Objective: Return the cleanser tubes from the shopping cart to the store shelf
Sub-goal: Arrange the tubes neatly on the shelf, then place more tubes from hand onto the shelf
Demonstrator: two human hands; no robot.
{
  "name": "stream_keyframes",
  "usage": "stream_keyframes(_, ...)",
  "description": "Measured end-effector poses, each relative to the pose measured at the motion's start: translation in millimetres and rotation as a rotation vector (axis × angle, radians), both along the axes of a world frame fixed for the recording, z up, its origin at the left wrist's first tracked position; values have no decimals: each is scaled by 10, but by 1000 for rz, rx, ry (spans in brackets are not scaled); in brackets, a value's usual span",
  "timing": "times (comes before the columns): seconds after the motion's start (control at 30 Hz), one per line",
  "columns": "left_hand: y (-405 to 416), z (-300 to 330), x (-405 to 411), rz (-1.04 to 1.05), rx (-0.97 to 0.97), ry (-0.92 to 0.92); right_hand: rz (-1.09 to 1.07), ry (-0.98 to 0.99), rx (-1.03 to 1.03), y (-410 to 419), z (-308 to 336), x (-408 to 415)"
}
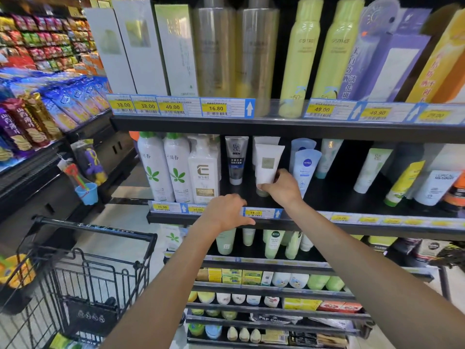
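A white cleanser tube [267, 163] with a pale green cap stands cap-down on the black middle shelf [324, 195], in front of another white tube. My right hand [281, 188] grips its lower end. My left hand [226, 211] rests palm-down on the shelf's front edge by the price labels, holding nothing. A grey men's tube [236, 159] stands to the left and a blue Nivea tube [305, 170] to the right. The black wire shopping cart [100, 273] is at lower left; I cannot see any tubes in it.
White spray bottles [164, 167] and a pump bottle [203, 170] fill the shelf's left end. More tubes lean at the right. Tall boxes and yellow spray cans stand on the shelf above. Lower shelves hold tubes and jars. Snack racks [37, 114] run along the left.
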State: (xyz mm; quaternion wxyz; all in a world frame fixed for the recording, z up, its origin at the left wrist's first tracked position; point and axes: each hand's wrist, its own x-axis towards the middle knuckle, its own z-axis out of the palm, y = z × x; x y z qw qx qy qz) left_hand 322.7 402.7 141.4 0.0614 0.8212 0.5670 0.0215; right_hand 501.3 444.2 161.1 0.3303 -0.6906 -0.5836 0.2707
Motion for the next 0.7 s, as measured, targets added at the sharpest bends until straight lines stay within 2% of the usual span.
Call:
stream_keyframes(0.17, -199, 98, 39, 24, -18, -107, 40, -24, 53, -533, 140, 40)
stream_keyframes(0.33, -781, 142, -96, 92, 161, -242, 183, -201, 174, -1135, 98, 15)
stream_keyframes(0.47, -1425, 17, -456, 261, 240, -219, 379, -345, 216, -1590, 54, -163)
stream_keyframes(0.7, -3066, -539, -1236, 686, 99, -148, 732, -423, 184, -2421, -349, -972)
